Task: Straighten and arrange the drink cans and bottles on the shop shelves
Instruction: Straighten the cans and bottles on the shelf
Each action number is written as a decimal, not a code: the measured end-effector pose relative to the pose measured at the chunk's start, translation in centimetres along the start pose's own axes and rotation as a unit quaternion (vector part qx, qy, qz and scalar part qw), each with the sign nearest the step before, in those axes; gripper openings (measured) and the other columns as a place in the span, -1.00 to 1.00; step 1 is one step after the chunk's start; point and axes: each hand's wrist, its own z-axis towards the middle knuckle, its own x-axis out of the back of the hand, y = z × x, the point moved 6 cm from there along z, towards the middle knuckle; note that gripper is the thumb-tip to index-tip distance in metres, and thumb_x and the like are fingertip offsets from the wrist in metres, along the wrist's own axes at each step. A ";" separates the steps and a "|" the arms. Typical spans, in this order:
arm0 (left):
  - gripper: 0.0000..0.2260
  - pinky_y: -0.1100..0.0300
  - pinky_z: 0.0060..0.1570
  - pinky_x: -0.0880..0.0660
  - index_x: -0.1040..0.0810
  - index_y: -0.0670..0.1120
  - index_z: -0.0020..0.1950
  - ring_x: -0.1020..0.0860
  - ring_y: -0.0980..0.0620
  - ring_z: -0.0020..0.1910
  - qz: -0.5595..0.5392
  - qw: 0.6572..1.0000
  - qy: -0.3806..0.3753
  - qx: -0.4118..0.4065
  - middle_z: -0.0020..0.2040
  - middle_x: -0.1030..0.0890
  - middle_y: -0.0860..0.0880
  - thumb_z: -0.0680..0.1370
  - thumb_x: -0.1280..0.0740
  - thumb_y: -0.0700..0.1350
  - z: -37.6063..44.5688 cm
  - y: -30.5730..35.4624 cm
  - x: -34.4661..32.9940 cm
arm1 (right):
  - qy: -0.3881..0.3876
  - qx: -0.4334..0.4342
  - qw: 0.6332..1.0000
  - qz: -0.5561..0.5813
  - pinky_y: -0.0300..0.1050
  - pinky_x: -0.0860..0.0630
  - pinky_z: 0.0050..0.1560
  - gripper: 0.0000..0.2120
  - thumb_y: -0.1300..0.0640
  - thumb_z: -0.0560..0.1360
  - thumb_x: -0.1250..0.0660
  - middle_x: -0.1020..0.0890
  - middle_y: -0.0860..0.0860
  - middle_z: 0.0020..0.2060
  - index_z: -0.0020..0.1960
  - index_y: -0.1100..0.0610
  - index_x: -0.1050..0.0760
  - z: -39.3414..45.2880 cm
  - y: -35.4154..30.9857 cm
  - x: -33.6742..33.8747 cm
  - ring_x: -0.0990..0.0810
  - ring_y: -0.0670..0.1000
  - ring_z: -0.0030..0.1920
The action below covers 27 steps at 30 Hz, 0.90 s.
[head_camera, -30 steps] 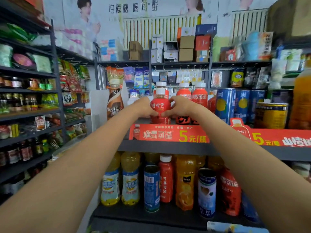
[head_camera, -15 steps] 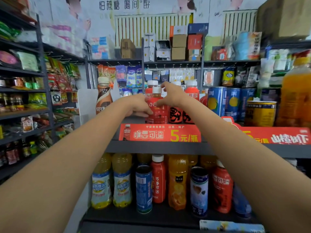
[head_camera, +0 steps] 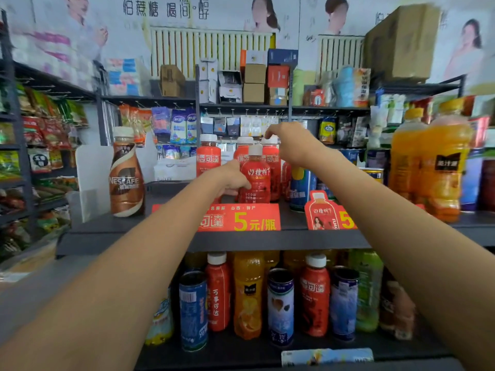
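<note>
A small red drink bottle (head_camera: 255, 175) at the front of the upper shelf (head_camera: 267, 241) is gripped low on its side by the left hand (head_camera: 232, 177). The white cap of a taller red bottle (head_camera: 271, 159) just behind it is pinched by the right hand (head_camera: 290, 141). A Nescafe bottle (head_camera: 126, 172) is set well apart to the left.

Small shop interior. Back wall (head_camera: 166, 28) covered by advertising posters (head_camera: 267, 14). Dark metal shelving (head_camera: 267, 241) runs front and left. Cardboard boxes (head_camera: 401, 41) stacked along top shelf. Snack packets (head_camera: 51, 129) fill left racks. Even daylight-like lighting.
</note>
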 end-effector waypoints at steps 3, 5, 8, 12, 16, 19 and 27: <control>-0.48 0.11 0.19 -0.46 -0.24 -0.08 0.41 -0.45 -0.05 0.24 0.005 1.000 0.009 -0.003 0.30 -0.45 -0.10 0.50 -0.33 -0.28 0.4 0.2 -0.2 | 0.001 -0.031 0.999 -0.016 0.01 -0.41 0.15 -0.61 0.37 0.49 -0.18 -0.50 0.19 0.21 0.30 0.20 -0.40 -0.2 2.2 -0.2 -0.44 0.19 0.23; -0.47 0.09 0.20 -0.46 -0.24 -0.09 0.40 -0.46 -0.05 0.23 0.004 1.000 0.015 -0.004 0.28 -0.47 -0.10 0.49 -0.36 -0.24 0.6 0.3 -0.4 | -0.004 -0.061 0.998 -0.010 0.04 -0.43 0.16 -0.63 0.25 0.51 -0.24 -0.48 0.20 0.21 0.32 0.19 -0.36 -0.3 3.5 -0.6 -0.46 0.21 0.20; -0.42 0.12 0.15 -0.49 -0.21 -0.11 0.43 -0.49 -0.05 0.21 -0.010 1.000 0.012 -0.006 0.28 -0.47 -0.11 0.48 -0.38 -0.24 0.9 0.5 -0.7 | -0.068 -0.087 0.994 0.011 0.06 -0.43 0.20 -0.50 0.08 0.50 -0.32 -0.47 0.19 0.23 0.37 0.18 -0.28 -0.8 4.6 -1.9 -0.44 0.20 0.23; -0.43 0.21 0.01 -0.53 -0.18 -0.14 0.45 -0.50 -0.06 0.21 -0.028 1.000 0.006 -0.011 0.34 -0.40 -0.15 0.50 -0.34 -0.28 1.2 1.3 -1.5 | -0.067 -0.094 0.992 0.054 0.01 -0.37 0.22 -0.47 0.11 0.45 -0.40 -0.43 0.18 0.29 0.35 0.20 -0.32 -1.2 5.3 -2.3 -0.39 0.17 0.28; -0.49 0.19 0.06 -0.52 -0.20 -0.18 0.43 -0.47 -0.06 0.21 -0.018 0.999 0.024 -0.019 0.35 -0.35 -0.15 0.53 -0.30 -0.30 1.5 2.0 -2.5 | -0.039 -0.087 0.992 0.080 -0.05 -0.40 0.18 -0.49 0.18 0.41 -0.45 -0.47 0.14 0.28 0.31 0.20 -0.40 -1.4 6.0 -1.1 -0.42 0.13 0.28; -0.53 0.17 0.08 -0.52 -0.22 -0.20 0.41 -0.46 -0.04 0.11 0.005 0.999 0.033 -0.024 0.31 -0.36 -0.15 0.53 -0.28 -0.30 2.0 2.6 -3.2 | 0.013 -0.089 0.995 0.047 -0.08 -0.40 0.10 -0.49 0.28 0.41 -0.40 -0.45 0.18 0.25 0.33 0.18 -0.39 -1.3 6.7 0.6 -0.42 0.14 0.25; -0.54 0.00 0.15 -0.53 -0.26 -0.18 0.36 -0.53 -0.12 0.16 0.032 0.999 0.012 -0.028 0.22 -0.48 -0.20 0.50 -0.32 -0.32 3.1 3.3 -5.6 | -0.027 -0.130 0.991 0.030 -0.07 -0.41 0.14 -0.44 0.17 0.35 -0.49 -0.45 0.17 0.27 0.30 0.21 -0.39 -0.9 10.8 0.6 -0.41 0.15 0.27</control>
